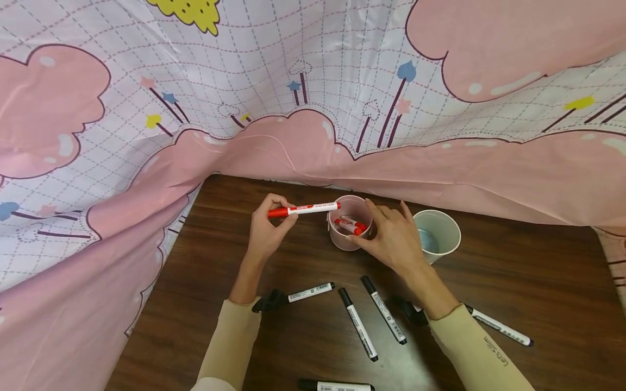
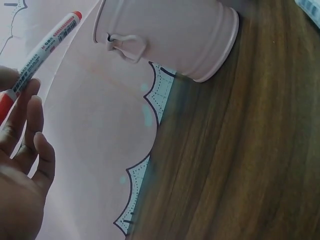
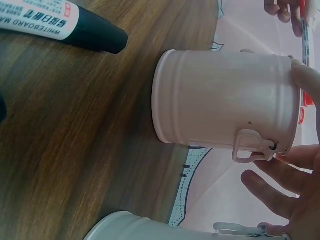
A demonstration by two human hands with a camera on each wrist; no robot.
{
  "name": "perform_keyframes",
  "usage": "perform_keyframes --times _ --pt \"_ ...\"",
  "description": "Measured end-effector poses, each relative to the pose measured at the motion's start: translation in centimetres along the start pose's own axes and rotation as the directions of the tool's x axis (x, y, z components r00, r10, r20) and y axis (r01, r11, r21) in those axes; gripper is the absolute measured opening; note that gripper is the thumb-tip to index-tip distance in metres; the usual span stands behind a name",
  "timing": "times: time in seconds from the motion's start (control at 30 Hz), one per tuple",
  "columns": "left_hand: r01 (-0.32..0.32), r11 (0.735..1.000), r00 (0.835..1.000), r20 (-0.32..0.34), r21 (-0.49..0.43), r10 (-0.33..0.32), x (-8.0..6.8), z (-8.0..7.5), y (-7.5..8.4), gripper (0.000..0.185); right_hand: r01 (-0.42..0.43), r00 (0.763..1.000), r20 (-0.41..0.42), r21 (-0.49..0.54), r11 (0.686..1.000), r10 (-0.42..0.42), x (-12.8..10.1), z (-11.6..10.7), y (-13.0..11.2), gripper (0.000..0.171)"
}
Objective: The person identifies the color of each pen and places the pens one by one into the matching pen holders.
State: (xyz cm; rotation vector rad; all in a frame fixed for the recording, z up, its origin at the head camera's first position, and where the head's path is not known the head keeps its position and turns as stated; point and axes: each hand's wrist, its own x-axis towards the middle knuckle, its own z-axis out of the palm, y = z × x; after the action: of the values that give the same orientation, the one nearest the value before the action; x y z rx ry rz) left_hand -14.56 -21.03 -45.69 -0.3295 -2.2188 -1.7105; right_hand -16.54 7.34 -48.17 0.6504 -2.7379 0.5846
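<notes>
My left hand (image 1: 264, 227) pinches a red whiteboard marker (image 1: 315, 208) between thumb and fingers. The marker lies nearly level, red cap to the left, its white end reaching the left rim of a pink bucket (image 1: 337, 239). Inside this bucket lie red markers (image 1: 350, 224). My right hand (image 1: 395, 239) grips the bucket's rim, thumb at the front and fingers on the right side. In the right wrist view the fingers touch the rim near a small handle (image 3: 246, 146). The bucket stands upright on the table.
A pale bucket (image 1: 449, 233) stands just right of my right hand. Dark-capped markers lie scattered nearer me, among them one in the middle (image 1: 359, 326) and one beyond my right forearm (image 1: 501, 327). A patterned curtain (image 1: 293, 146) hangs behind the wooden table (image 1: 215, 233).
</notes>
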Motion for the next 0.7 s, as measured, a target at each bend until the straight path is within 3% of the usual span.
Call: perform_keyframes --times 0.53,0.7 --pt "-0.044 0.998 0.999 0.024 0.042 0.043 1.0 0.8 -0.1 0.021 -0.003 1.000 0.025 -0.014 1.000 0.004 0.1 0.2 -0.4 0.094" --pt "-0.050 0.997 0.997 0.066 0.051 0.047 2.1 1.7 -0.1 0.022 -0.007 1.000 0.011 -0.015 1.000 0.007 0.0 0.1 -0.1 0.095"
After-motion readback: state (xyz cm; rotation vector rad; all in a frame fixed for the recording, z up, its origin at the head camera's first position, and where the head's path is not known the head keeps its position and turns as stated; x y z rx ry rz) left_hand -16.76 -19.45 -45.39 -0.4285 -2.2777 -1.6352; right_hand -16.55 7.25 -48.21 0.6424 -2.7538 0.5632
